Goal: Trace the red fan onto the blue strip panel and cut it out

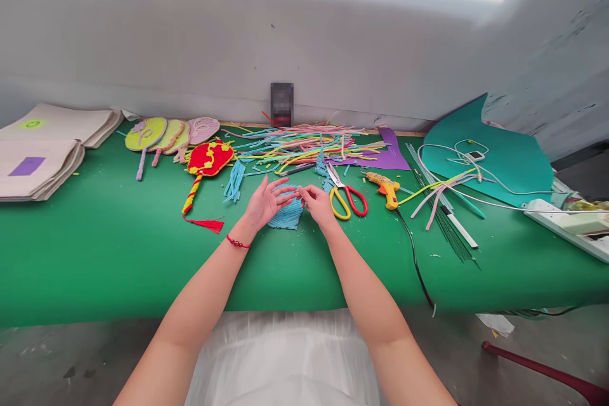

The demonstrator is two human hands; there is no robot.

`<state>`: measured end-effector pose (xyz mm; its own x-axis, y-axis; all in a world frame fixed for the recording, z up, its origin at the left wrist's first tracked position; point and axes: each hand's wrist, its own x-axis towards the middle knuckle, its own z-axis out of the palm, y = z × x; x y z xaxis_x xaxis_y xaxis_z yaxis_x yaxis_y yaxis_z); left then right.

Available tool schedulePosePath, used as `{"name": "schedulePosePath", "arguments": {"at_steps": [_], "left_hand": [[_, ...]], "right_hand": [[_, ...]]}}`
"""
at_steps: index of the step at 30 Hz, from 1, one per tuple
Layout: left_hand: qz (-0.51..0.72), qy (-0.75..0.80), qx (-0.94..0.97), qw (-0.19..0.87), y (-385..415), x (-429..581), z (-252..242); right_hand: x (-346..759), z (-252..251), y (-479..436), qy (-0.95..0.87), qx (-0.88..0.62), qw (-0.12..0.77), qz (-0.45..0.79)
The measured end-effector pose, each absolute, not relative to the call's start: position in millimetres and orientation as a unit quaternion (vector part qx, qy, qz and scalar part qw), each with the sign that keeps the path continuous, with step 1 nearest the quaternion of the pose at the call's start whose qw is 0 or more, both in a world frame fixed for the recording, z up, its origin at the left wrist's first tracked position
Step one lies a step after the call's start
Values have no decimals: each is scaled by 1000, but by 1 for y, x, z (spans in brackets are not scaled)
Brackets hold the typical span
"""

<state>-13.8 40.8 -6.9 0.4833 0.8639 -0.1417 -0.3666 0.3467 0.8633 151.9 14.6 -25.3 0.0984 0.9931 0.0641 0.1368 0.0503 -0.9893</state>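
My left hand (267, 200), with a red beaded bracelet on its wrist, hovers at the left edge of a blue ribbed piece (285, 217) with its fingers spread. The fingers of my right hand (314, 204) are pinched together close to the left fingertips; whatever they hold is too small to name. Both hands partly cover the blue piece on the green table (157, 266). Scissors (343, 193) with one yellow and one red handle lie just right of my right hand, beside another blue textured piece (322, 165).
Colourful fuzzy stems (304, 144) lie behind the hands. Left are a red-and-yellow fan (209, 158), pale round fans (146, 133) and paper bags (35, 168). To the right are a yellow glue gun (384, 189) with its cord, wires (450, 231), a teal sheet (514, 162) and a power strip (571, 225).
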Motion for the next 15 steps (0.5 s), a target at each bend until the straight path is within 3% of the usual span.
{"name": "schedulePosePath", "arguments": {"at_steps": [3,8,15], "left_hand": [[429,370,481,669,50,-22,-10],[448,567,625,296,67,-42,-24],[299,624,703,163,67,-48,-37]], "right_hand": [[158,-27,18,-496,-577,520,389],[173,-30,22,-468,-647,508,323],[173,-40,25,-568,-686,392,230]]}}
